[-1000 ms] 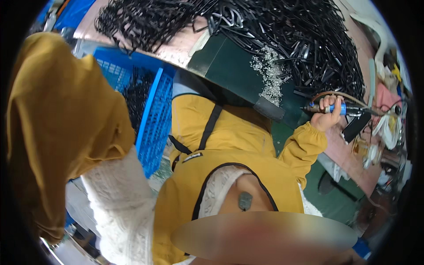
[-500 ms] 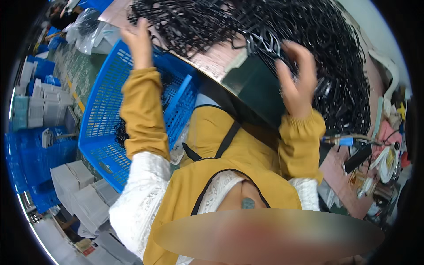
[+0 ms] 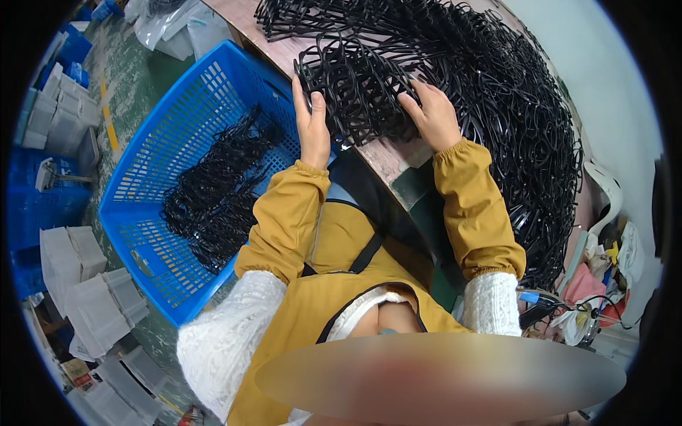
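Observation:
Between my two hands, at the table's near edge, is a bundle of thin black looped plastic pieces; they resemble eyeglass frames, but I cannot tell for sure. My left hand presses its left side, fingers stretched along it and thumb up. On the right side, my right hand grips it with bent fingers and thumb. Behind and to the right, a big heap of similar black pieces spreads over the table. More black pieces lie inside the blue plastic basket at my left.
The blue basket stands against the pinkish tabletop's left edge. Stacked pale boxes and blue crates line the floor further left. A white curved object and assorted clutter lie at the right.
My hands, apart before, have come together around the bundle; the left moved right and down from above the basket's far side. The view has shifted, showing more of the basket's inside.

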`<state>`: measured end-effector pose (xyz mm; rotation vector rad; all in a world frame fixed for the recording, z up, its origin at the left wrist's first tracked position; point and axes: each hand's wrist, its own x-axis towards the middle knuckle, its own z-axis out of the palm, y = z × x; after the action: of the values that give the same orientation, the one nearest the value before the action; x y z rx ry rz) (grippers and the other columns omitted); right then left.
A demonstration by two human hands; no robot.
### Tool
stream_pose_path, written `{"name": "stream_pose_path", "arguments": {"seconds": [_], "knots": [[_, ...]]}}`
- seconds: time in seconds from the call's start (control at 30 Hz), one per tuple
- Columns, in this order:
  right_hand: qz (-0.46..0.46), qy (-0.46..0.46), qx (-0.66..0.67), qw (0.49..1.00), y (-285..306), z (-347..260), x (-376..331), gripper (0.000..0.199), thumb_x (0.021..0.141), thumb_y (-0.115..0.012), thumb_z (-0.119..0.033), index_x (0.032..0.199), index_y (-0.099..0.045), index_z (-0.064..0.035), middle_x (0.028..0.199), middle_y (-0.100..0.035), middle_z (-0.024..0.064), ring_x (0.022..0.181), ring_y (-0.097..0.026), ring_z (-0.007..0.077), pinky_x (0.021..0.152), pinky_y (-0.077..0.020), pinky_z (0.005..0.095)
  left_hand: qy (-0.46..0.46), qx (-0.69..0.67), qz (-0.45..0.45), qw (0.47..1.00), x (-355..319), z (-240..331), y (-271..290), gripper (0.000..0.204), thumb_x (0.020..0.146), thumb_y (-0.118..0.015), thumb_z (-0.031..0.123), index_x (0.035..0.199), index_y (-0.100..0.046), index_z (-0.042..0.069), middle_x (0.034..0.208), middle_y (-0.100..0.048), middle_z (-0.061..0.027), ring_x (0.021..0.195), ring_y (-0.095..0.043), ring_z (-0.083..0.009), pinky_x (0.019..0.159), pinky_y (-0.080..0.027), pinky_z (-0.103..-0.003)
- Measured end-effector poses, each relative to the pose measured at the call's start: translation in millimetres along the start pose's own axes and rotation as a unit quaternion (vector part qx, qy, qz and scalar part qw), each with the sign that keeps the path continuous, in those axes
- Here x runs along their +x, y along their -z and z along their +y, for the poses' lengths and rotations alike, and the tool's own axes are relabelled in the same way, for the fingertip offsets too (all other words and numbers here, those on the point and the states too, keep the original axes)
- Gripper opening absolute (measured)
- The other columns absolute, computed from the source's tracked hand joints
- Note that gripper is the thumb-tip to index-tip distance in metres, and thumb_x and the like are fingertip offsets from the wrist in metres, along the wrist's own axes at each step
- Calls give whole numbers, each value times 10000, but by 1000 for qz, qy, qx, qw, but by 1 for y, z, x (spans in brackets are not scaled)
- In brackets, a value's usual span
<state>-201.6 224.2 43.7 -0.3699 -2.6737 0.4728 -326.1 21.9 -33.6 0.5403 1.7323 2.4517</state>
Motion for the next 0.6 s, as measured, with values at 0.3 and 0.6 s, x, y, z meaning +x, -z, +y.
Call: {"name": "stream_pose_path", "arguments": {"seconds": [0.3,0.6], "knots": [[82,80,79,990,27,-51,17,387,960,-688,-333,1102,-676,27,877,-687,244,830,-671,435,724,-530,466,42,-157,49,985,8,58,-2,630,1107,-498,278,1604,-274,-38,1585,-395,-156,1398,-424,-223,1192,-306,-351],[3,-59,204,977,20,-49,52,426,1069,-499,-342,999,-648,50,890,-645,249,832,-624,422,748,-487,434,102,-181,2,978,62,68,7,642,1102,-521,350,1568,-338,-51,1480,-522,-131,1305,-531,-199,1128,-403,-317]]}}
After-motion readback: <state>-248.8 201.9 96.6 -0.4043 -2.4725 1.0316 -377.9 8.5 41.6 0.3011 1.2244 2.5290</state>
